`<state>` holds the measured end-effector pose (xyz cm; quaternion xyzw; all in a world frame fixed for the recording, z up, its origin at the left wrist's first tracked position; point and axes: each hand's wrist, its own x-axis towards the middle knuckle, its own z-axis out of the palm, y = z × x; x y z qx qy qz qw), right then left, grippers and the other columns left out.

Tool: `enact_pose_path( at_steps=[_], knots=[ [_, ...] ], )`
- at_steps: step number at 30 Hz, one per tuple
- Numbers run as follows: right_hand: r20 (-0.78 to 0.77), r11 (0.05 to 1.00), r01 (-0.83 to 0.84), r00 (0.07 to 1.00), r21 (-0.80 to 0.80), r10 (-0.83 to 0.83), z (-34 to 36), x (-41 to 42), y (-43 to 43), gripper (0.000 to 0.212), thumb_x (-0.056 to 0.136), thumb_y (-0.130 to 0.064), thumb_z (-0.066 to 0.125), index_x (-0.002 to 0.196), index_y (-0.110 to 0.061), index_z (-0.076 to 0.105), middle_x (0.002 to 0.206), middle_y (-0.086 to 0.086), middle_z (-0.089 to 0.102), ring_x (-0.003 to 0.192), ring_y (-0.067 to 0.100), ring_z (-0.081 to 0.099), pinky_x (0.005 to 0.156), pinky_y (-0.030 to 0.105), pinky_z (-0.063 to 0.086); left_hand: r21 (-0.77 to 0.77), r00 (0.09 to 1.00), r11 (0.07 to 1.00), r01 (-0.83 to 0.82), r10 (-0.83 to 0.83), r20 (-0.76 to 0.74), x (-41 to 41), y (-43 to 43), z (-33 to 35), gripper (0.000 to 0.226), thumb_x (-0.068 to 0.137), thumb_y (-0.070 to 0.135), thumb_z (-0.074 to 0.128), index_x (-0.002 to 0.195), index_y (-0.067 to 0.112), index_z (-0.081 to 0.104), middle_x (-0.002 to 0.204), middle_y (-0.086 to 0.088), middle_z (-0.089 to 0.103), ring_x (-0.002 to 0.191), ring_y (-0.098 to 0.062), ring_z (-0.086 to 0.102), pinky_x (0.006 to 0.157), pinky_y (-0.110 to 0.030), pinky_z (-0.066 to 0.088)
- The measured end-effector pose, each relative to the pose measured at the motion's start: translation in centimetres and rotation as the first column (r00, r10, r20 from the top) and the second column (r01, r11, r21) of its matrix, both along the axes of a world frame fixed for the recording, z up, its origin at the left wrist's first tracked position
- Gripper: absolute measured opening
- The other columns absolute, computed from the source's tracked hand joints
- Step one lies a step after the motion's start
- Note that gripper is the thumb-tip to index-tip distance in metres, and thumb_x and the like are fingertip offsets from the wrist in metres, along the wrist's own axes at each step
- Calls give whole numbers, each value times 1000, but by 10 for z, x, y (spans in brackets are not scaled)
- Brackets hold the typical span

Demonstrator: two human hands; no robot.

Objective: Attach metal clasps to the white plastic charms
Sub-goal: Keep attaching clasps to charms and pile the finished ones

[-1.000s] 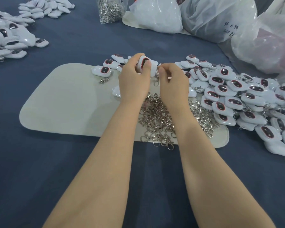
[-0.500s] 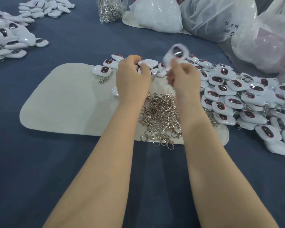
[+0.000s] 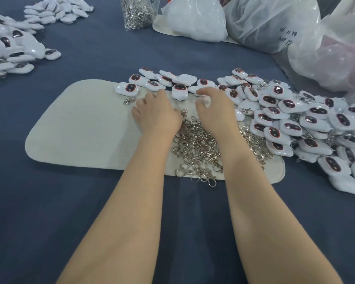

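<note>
My left hand [image 3: 156, 113] lies palm down on the beige mat [image 3: 80, 128] at the top edge of the loose pile of metal clasps [image 3: 199, 148]. Its fingers are bent and its fingertips are hidden. One clasp [image 3: 183, 112] shows right beside its thumb side; whether it is held is unclear. My right hand [image 3: 215, 109] is just right of it, fingers curled round a white plastic charm [image 3: 206, 101] at the near edge of the charm row. Many white charms with dark red-rimmed windows [image 3: 291, 119] are heaped to the right.
One clasp [image 3: 129, 100] lies alone on the mat beside a charm [image 3: 127, 89]. More charms are piled far left [image 3: 10, 52] and back left [image 3: 57, 9]. A clear bag of clasps [image 3: 137, 13] and several plastic bags [image 3: 271, 21] stand along the back and right.
My right hand flicked a clasped charm up and away to the right, then came down onto the charm row. My left hand dropped from chest height onto the mat by the clasps.
</note>
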<state>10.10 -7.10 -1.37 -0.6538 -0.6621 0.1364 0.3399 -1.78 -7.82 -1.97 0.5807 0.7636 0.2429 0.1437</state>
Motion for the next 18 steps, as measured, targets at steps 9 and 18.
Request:
enact_pose_path(
  at_steps=[9, 18],
  knots=[
    [137, 988, -32, 989, -154, 54, 4, -7, -6, 38, 93, -24, 52, 130, -16, 53, 128, 6, 58, 118, 23, 52, 99, 34, 40, 103, 981, 993, 50, -68, 182, -1, 6, -2, 39, 91, 19, 55, 128, 8, 49, 133, -15, 46, 123, -32, 44, 98, -36, 36],
    [194, 942, -109, 965, -318, 177, 13, -16, -12, 44, 80, -45, 70, 120, -30, 59, 123, 3, 56, 118, 27, 48, 100, 46, 40, -9, 143, 951, -310, 56, 988, -9, 11, 19, 41, 100, 25, 33, 72, 5, 56, 84, -13, 63, 88, -29, 63, 87, -40, 55]
  ],
)
